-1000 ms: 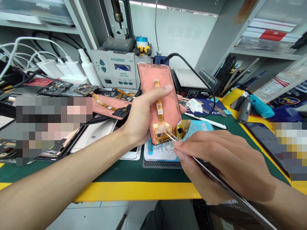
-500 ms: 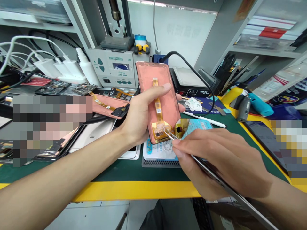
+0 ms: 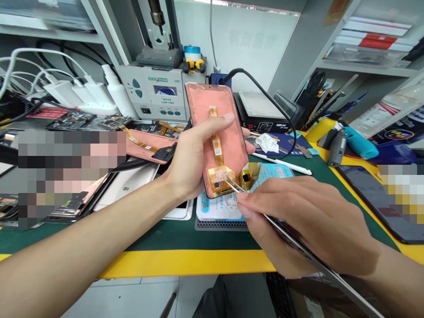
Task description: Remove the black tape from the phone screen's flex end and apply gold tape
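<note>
My left hand [image 3: 194,152] grips a phone screen panel [image 3: 228,141] by its sides, thumb lying across its copper-coloured back. A long orange flex cable [image 3: 217,148] runs down that back to a wider gold circuit section [image 3: 220,180] at the lower end. Pinched in my right hand [image 3: 298,221] is a pair of metal tweezers [image 3: 291,238]. The two tips reach over the gold section; whether they touch it I cannot tell. A gold foil-like flap [image 3: 250,174] sticks out beside the panel's lower right corner.
A blue-and-white box [image 3: 273,171] lies under the panel. Left are a white phone [image 3: 129,187], a second copper-coloured panel [image 3: 145,143] and circuit boards [image 3: 71,120]. Behind stands a grey soldering station [image 3: 155,95]. A dark phone [image 3: 380,198] lies right, near a white pen-like tool [image 3: 285,163].
The view has shifted very slightly. Both hands, the panel and the tweezers keep nearly the same positions relative to each other.
</note>
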Tool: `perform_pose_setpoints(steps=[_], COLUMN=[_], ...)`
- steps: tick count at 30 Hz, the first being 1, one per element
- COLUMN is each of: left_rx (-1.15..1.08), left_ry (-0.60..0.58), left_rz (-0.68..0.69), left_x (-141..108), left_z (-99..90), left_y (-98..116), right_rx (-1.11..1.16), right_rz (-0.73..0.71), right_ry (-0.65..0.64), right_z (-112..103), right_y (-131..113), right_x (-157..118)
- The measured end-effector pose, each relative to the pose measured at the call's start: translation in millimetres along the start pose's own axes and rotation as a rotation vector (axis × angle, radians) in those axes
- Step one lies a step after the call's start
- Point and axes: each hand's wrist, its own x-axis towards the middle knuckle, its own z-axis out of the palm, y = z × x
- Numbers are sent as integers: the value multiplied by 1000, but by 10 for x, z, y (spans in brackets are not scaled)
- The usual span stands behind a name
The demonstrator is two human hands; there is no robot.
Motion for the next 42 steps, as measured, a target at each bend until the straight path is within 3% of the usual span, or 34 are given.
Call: perform_pose_setpoints(steps=[23, 42], left_rx=[50, 53], left_ry=[66, 41], left_rz=[36, 50], left_x=[-7, 1], left_z=[83, 68], left_y=[3, -4], right_rx=[-26, 14], right_rz=[-29, -12], right_ry=[2, -5], right_z=[16, 7], right_y=[22, 7], right_x=[11, 0])
